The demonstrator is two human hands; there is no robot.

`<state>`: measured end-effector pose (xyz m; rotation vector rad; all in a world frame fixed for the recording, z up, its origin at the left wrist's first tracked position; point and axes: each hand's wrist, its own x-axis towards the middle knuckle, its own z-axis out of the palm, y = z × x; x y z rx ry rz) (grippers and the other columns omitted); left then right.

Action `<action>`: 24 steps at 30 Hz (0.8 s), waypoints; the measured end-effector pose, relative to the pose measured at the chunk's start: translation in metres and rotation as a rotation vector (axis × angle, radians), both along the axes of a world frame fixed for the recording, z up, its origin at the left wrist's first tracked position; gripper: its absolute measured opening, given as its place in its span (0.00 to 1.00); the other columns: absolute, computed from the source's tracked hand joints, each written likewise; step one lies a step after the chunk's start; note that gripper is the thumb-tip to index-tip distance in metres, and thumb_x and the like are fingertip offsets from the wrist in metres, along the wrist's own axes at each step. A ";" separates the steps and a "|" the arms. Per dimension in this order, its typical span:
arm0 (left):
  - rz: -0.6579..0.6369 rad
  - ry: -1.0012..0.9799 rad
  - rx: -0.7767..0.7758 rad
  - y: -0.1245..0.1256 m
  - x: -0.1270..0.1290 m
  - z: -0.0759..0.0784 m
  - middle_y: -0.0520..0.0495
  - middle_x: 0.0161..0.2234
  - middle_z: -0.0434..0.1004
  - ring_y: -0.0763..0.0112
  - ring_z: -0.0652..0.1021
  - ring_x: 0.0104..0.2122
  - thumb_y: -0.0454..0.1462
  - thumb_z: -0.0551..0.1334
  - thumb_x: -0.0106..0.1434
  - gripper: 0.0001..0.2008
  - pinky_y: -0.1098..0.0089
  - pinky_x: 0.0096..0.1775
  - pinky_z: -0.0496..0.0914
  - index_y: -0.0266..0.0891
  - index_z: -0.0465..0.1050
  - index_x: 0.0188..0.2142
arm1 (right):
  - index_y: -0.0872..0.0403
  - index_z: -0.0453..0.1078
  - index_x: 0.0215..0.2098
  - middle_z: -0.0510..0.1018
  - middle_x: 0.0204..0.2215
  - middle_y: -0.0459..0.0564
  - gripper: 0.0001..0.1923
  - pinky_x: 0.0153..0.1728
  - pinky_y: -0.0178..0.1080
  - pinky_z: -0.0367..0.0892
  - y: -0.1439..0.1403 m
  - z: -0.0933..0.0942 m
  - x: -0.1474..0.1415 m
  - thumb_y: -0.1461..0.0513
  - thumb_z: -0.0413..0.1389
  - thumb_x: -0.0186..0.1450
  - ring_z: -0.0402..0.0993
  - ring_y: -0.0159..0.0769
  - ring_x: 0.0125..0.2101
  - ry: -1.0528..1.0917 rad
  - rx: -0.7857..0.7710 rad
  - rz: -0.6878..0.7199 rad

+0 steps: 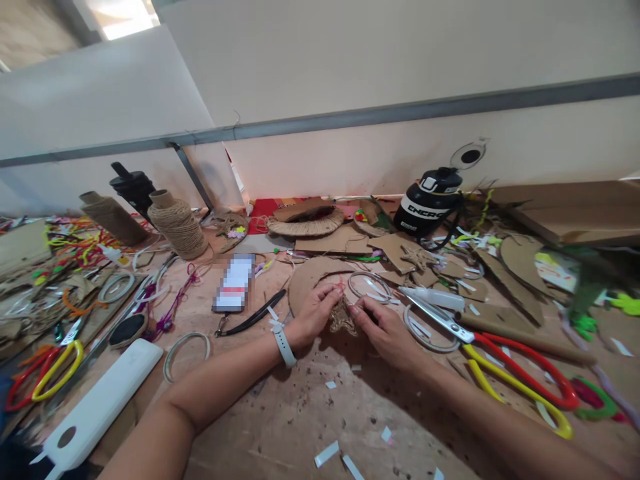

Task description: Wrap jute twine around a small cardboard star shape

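Cluttered worktable (310, 413): both hands, left (314, 313) and right (383, 330), pinch a twine-wrapped shape (343, 319) lying between them

rough jute-wrapped star (343, 317), matt cardboard disc (313, 275), scuffed wooden table (310, 407) (scissors (505, 363) glossy plastic, metal).

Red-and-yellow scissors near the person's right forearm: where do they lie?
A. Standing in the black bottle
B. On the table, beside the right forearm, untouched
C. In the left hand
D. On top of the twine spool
B: the red-and-yellow scissors lie flat on the table beside the right forearm, while both hands, left hand and right hand, pinch a small twine-wrapped piece.
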<state>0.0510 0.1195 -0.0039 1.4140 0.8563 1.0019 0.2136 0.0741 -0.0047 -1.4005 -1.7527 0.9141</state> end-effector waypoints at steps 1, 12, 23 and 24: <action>0.017 -0.004 -0.021 0.001 -0.001 0.001 0.47 0.34 0.74 0.68 0.71 0.37 0.52 0.58 0.64 0.20 0.68 0.44 0.67 0.37 0.73 0.30 | 0.50 0.57 0.26 0.59 0.21 0.41 0.22 0.26 0.37 0.55 0.001 0.000 0.001 0.44 0.47 0.69 0.56 0.33 0.24 0.016 -0.016 0.003; -0.047 -0.179 -0.387 0.000 -0.002 0.006 0.54 0.27 0.71 0.78 0.68 0.24 0.52 0.72 0.51 0.22 0.76 0.29 0.63 0.35 0.75 0.31 | 0.50 0.57 0.25 0.57 0.19 0.39 0.26 0.23 0.36 0.52 0.008 -0.001 0.007 0.39 0.50 0.66 0.53 0.31 0.22 0.153 -0.121 0.079; -0.186 -0.401 -0.555 0.002 0.000 0.001 0.55 0.25 0.72 0.81 0.70 0.22 0.48 0.76 0.47 0.23 0.78 0.26 0.63 0.35 0.72 0.31 | 0.52 0.59 0.26 0.56 0.19 0.38 0.27 0.21 0.34 0.48 0.009 -0.008 0.011 0.39 0.54 0.65 0.50 0.28 0.21 0.347 -0.249 0.163; -0.193 -0.402 -0.568 0.001 0.000 0.002 0.56 0.25 0.71 0.82 0.69 0.20 0.49 0.76 0.47 0.23 0.79 0.25 0.63 0.35 0.72 0.31 | 0.52 0.59 0.26 0.56 0.20 0.38 0.27 0.21 0.34 0.48 0.008 -0.008 0.011 0.39 0.54 0.65 0.50 0.28 0.21 0.348 -0.243 0.157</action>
